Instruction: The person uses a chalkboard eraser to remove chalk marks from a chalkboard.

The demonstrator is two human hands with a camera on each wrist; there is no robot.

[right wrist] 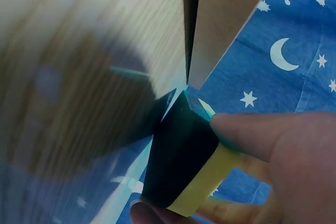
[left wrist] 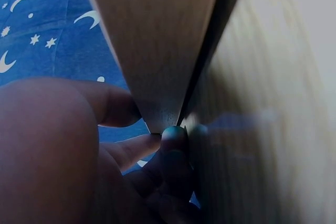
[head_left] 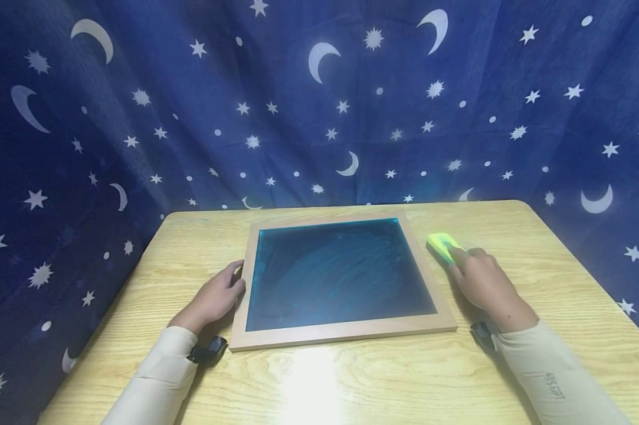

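A chalkboard (head_left: 340, 274) in a light wooden frame lies on the table, its dark surface covered with faint chalk smears. At its left side, my left hand (head_left: 216, 298) holds the frame's edge. In the left wrist view the thumb touches the wooden frame (left wrist: 155, 30) and curled fingertips meet its lower edge by the table. To the right of the board, my right hand (head_left: 486, 282) grips a yellow chalkboard eraser (head_left: 445, 243) between thumb and fingers. The eraser's dark felt side (right wrist: 181, 150) shows in the right wrist view, close to the tabletop and apart from the frame.
The wooden table (head_left: 319, 383) has rounded far corners, and light glares off its near part. A blue curtain (head_left: 287, 71) with white moons and stars hangs behind it and along both sides. Dark wrist cameras (head_left: 207, 350) are strapped over the pale sleeves.
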